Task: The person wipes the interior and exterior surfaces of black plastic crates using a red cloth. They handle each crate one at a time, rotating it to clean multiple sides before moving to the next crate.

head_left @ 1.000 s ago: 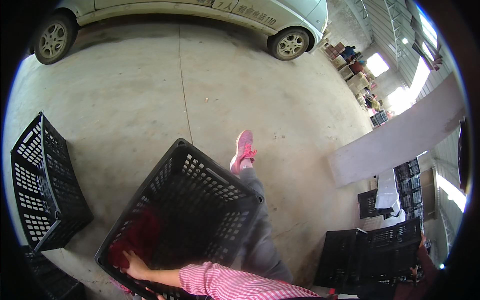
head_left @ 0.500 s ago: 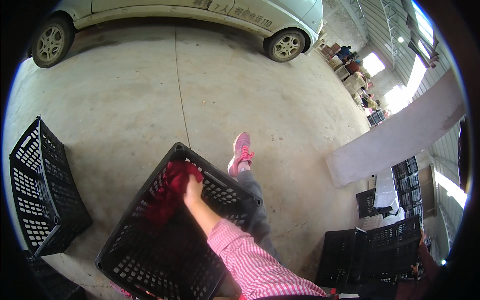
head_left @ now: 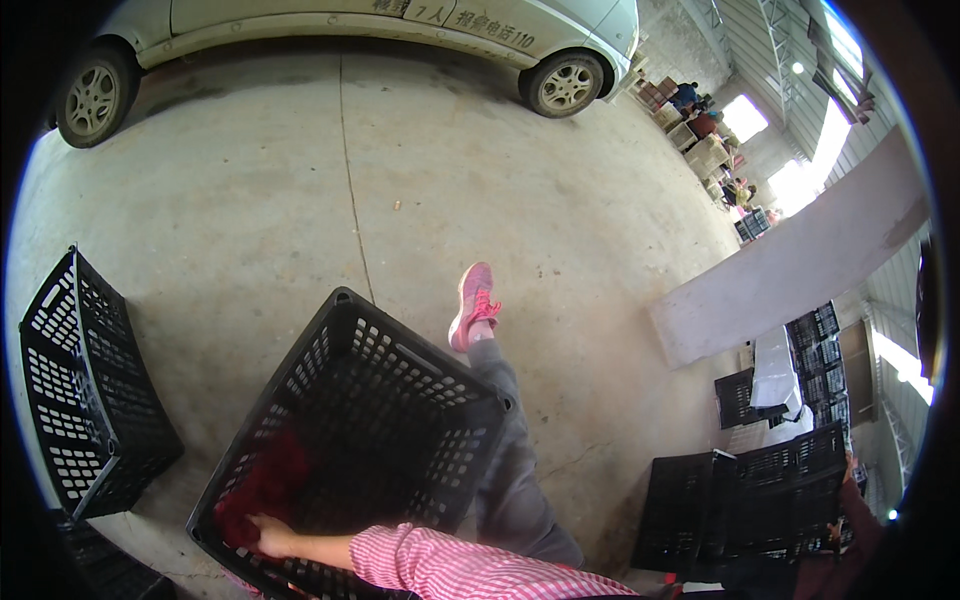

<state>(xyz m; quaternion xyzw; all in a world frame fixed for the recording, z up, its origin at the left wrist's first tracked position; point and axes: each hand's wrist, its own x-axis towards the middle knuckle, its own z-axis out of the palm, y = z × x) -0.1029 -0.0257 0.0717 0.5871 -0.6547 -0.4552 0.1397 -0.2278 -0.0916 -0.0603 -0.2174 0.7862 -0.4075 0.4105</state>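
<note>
A large black plastic crate [head_left: 420, 350] with slotted walls is tilted in front of me, its open top facing me. My right hand [head_left: 272, 537], in a pink checked sleeve, reaches into its near left corner. The fingers are closed on a dark red cloth [head_left: 262, 485], which lies bunched against the crate's inner wall. Part of the cloth is blurred and in shadow. A bit of pink fabric shows beneath the crate's lower left edge, but my left hand is not visible.
Another black crate [head_left: 120, 370] stands at the left. More black crates [head_left: 740, 500] are at the lower right beside a person's arm. A pale pillar [head_left: 780, 270] rises at the right. A light-coloured van [head_left: 330, 22] is parked ahead, with people and boxes far off.
My right hand has moved with the red cloth from the crate's far wall toward its near left corner. The view has shifted slightly.
</note>
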